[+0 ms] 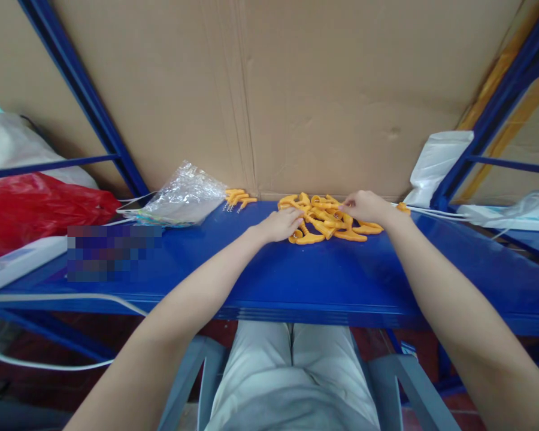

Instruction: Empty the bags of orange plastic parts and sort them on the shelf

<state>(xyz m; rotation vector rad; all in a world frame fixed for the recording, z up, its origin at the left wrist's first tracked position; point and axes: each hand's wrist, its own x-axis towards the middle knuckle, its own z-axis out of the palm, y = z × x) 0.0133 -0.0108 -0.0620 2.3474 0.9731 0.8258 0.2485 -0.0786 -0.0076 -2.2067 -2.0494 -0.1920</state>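
Note:
A pile of small orange plastic clip parts (326,218) lies on the blue shelf (323,281) against the cardboard wall. My left hand (282,224) rests at the pile's left edge, fingers curled over an orange piece (306,237). My right hand (363,206) sits on the pile's right side, its fingers pinched on an orange piece. A few more orange pieces with metal springs (238,197) lie apart to the left. One orange piece (403,208) lies just right of my right wrist.
A crumpled clear plastic bag (184,194) lies left of the pile. A red bag (31,209) and a white tray (22,260) sit at far left. A white packet (438,164) leans on the blue post at right, white cables (435,212) beside it.

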